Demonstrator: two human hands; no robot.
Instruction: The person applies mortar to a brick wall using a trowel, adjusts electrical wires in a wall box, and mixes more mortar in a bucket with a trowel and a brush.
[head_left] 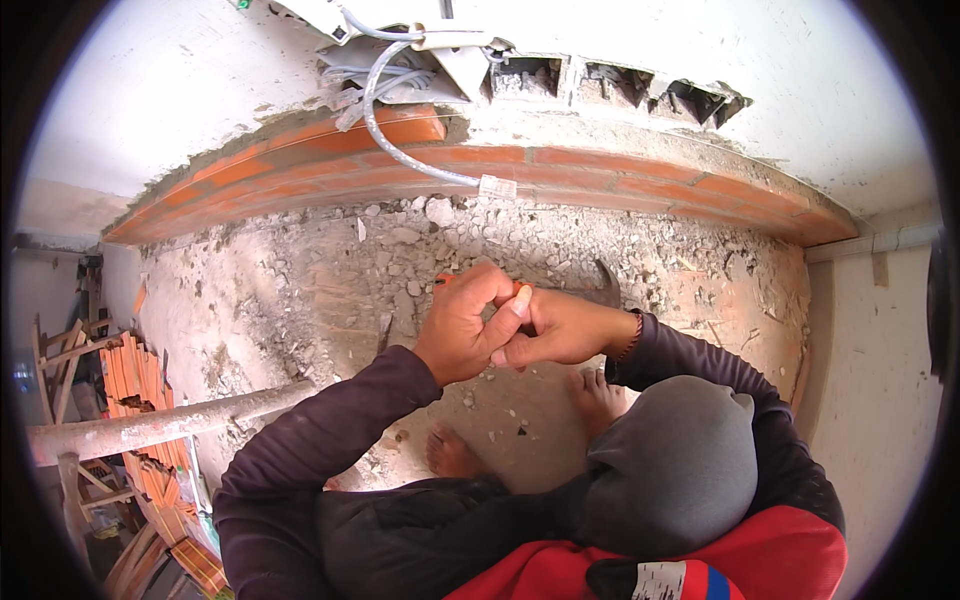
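Note:
My left hand (pixel 462 325) and my right hand (pixel 568 328) meet in front of me, thumbs close together and fingers curled inward. A small orange piece (pixel 443 281) shows beside the left fingers, and a bit of orange also shows between the two hands. The rest of what they hold is covered by the fingers, so its kind is hidden. Just beyond my right hand is a curved dark metal head (pixel 606 286), like a claw; whether it is held or lies on the rubble I cannot tell. A narrow pointed metal thing (pixel 385 331) lies left of my left hand.
Broken rubble (pixel 400 237) covers the floor around my bare feet (pixel 597 400). Ahead runs a low orange brick course (pixel 620 175). A grey cable (pixel 388 140) with a pale connector (pixel 497 187) hangs over it. At left are a pole (pixel 180 428) and stacked bricks (pixel 135 375).

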